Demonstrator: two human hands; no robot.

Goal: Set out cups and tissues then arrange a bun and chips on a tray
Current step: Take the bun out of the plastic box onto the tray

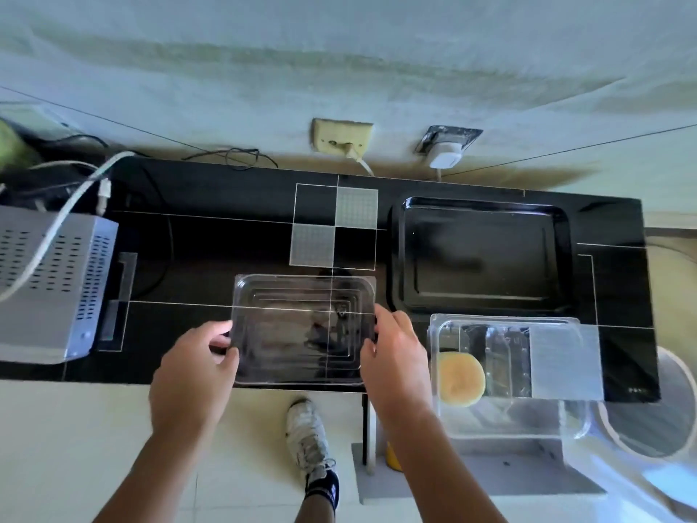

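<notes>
Clear plastic is what both hands have hold of: a shallow transparent tray (301, 330) lying flat at the near edge of the black worktop (211, 251), long axis running left to right. Left hand (194, 368) grips the left short edge, fingers curled onto the rim with the thumb over the top; right hand (392, 349) has the right short edge, fingers wrapped at the rim. So each hand is clamped on one end and the tray spans between them. Now the bun (461, 377): it sits in a clear open container (509, 371) just beside the tray on the right, overhanging the worktop's front edge. That puts it directly off the right hand's outer side, near it, and well apart from the left. The right hand looks the natural one to let go and reach sideways. Behind that container lies a black tray (482, 254), its long axis also left to right, bare. No cups, tissues or chips that I can make out, so the job looks barely begun.
</notes>
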